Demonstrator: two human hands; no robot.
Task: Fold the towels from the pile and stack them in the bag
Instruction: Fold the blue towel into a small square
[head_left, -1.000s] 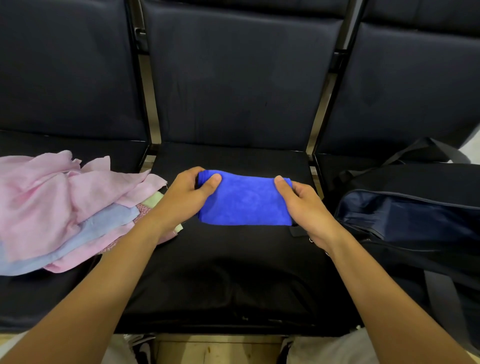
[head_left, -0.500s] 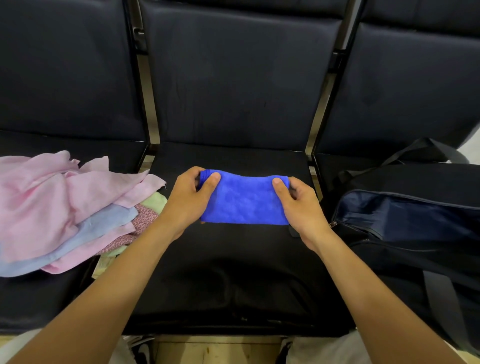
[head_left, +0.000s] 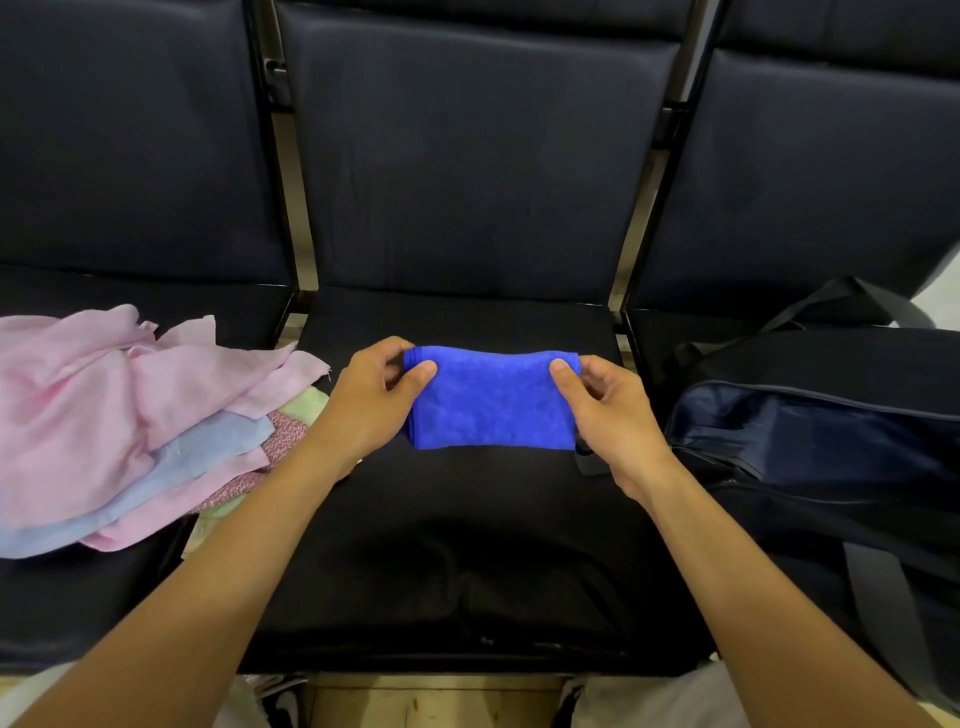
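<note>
Pinched at both ends: folded blue towel (head_left: 491, 397), left end between thumb and fingers of left hand (head_left: 371, 402), right end likewise in right hand (head_left: 610, 410), at frame centre over middle black seat (head_left: 467, 561). Heaped at left edge, 1 pile of towels (head_left: 119, 415). Unzipped at right edge, dark bag (head_left: 831, 436).

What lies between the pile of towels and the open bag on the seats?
In the head view, the folded blue towel, pinched by the left hand and right hand, lies between pile and bag.
</note>
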